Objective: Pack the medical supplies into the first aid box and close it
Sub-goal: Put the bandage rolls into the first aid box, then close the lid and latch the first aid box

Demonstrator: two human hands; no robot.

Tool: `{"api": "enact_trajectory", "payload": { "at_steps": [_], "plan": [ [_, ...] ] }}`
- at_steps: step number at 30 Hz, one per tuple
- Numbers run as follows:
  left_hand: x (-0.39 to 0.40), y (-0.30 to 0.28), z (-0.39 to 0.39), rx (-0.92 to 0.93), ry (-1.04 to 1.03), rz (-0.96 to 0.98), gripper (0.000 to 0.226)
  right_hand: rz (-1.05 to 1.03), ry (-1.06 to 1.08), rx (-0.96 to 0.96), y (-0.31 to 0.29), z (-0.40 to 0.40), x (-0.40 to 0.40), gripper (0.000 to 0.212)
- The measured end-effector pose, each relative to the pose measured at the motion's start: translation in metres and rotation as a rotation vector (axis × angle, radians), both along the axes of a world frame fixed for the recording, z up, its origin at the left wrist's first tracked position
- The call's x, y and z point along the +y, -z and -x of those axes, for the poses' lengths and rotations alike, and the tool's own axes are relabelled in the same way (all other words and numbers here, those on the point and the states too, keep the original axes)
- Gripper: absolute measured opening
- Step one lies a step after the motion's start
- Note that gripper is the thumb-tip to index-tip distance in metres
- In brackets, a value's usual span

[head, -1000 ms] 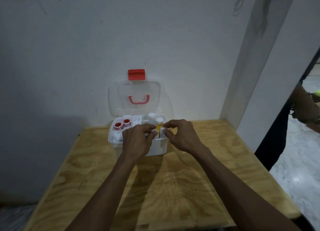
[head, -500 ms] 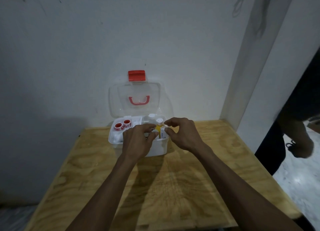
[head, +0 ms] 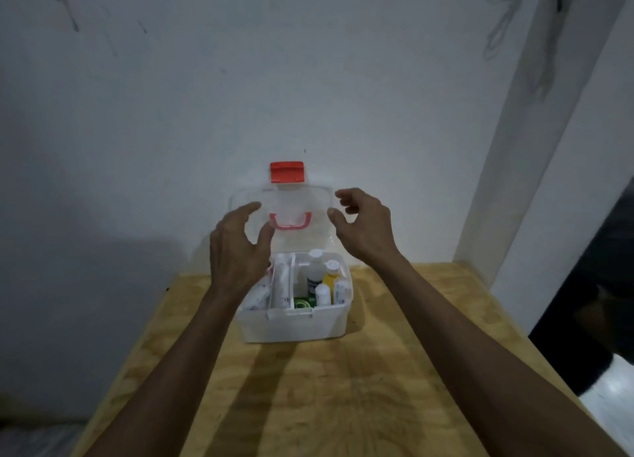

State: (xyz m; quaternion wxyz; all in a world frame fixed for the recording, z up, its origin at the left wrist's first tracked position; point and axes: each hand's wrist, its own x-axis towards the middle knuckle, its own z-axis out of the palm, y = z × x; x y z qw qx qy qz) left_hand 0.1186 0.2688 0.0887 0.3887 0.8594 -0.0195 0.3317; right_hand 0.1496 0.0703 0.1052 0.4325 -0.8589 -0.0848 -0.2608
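The white first aid box (head: 295, 326) stands on the wooden table, against the wall. Its clear lid (head: 308, 202), with a red handle (head: 290, 221) and a red latch (head: 286, 172), stands upright and open. Inside are a white bottle (head: 315, 270), a yellow bottle (head: 330, 275), a small white bottle (head: 322, 294), a green item (head: 302, 302) and white packets (head: 282, 285). My left hand (head: 238, 250) is raised in front of the lid's left side, fingers spread. My right hand (head: 363, 225) hovers at the lid's right edge, fingers loosely curved. Neither holds anything.
The wooden table (head: 308, 388) stretches toward me from the box. A white wall stands right behind the box, and a white pillar (head: 535, 168) rises at the right. A dark doorway (head: 597, 305) opens at far right.
Both hands have let go of the bottles inside the box and lifted up to either side of the open lid. The person seen in the doorway is gone.
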Motion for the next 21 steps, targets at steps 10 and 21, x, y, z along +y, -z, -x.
{"api": "enact_trajectory", "payload": {
  "at_steps": [10, 21],
  "plan": [
    [0.021, -0.023, -0.076, 0.084, -0.056, -0.066, 0.04, 0.013, 0.019, 0.033, -0.022, -0.076, 0.037, 0.035],
    [0.015, -0.037, -0.091, 0.075, 0.062, 0.043, 0.031, -0.223, -0.056, 0.168, -0.029, -0.085, 0.044, 0.031]
  ]
}}
